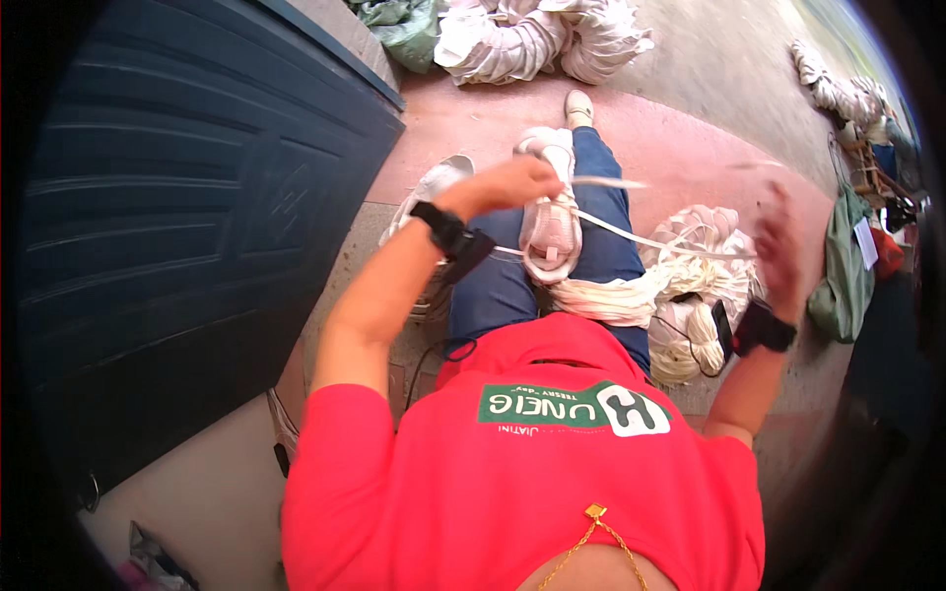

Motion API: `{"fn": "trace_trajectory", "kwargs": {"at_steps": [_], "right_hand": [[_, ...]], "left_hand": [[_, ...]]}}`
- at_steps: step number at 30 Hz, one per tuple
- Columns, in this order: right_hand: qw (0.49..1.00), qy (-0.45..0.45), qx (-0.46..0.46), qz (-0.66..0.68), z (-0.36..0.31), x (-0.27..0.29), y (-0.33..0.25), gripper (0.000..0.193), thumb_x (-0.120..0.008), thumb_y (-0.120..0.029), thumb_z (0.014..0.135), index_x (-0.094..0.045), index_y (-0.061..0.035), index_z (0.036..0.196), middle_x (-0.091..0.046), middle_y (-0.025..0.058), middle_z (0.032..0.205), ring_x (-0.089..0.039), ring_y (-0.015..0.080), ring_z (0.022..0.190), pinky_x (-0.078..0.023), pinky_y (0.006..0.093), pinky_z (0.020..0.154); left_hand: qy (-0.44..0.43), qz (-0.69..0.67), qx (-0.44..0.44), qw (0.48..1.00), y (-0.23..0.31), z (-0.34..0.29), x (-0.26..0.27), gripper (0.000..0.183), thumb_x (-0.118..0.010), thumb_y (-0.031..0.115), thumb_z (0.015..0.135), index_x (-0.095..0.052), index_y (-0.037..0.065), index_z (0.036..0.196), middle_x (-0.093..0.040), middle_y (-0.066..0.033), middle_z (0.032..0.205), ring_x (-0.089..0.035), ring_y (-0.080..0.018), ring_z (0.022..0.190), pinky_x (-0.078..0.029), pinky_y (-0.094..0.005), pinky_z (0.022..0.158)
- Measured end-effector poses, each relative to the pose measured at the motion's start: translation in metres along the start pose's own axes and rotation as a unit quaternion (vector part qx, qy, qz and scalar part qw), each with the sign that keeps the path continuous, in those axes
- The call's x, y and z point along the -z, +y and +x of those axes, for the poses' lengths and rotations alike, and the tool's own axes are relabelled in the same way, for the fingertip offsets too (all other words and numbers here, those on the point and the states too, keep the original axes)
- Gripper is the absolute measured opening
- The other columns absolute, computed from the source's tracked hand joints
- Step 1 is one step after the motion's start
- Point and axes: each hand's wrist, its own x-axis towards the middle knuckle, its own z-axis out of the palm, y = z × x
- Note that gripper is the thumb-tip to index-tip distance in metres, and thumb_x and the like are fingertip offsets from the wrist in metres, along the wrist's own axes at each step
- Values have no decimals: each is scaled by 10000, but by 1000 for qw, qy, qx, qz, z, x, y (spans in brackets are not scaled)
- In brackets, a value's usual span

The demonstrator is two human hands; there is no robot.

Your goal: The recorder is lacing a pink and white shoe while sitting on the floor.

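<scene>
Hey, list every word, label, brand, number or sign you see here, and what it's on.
Red shirt: large and small lettering on the chest, upside down in this view; I won't copy the wording.
Pale paper on the green bag: too small and blurred.
Dark door: faint mark, unreadable.

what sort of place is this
Probably an outdoor doorstep or small shop front: a dark blue panelled door at left, an open stretch of grey, concrete-like ground beyond the pinkish paving, and bulky whitish bundles lying outside.
</scene>
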Motion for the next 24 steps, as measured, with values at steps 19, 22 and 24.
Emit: {"fn": "trace_trajectory", "kwargs": {"at_steps": [19,22,24], "right_hand": [[758,-151,219,-596,29,-160,173,154,-509,-119,737,-596,-6,680,-571,189,719,-580,337,711,-463,404,639],[707,-143,240,-650,34,-169,179,123,-516,-94,701,-603,-19,657,-579,173,702,-587,327,675,-478,404,582],[687,-161,231,-669,36,-179,180,154,-518,-122,708,-607,-16,641,-587,187,694,-591,333,662,-478,413,587]], "left_hand": [[264,-163,167,936,-52,-78,39,173,-537,232,815,-581,76,754,-477,30,576,-406,-40,475,-320,-176,419],[171,-163,137,962,-43,-44,-2,196,-519,232,825,-581,72,730,-507,17,593,-432,-46,486,-340,-184,432],[159,-107,72,979,-44,-28,-22,231,-518,228,821,-568,51,682,-503,-2,575,-450,-70,492,-368,-224,439]]}}
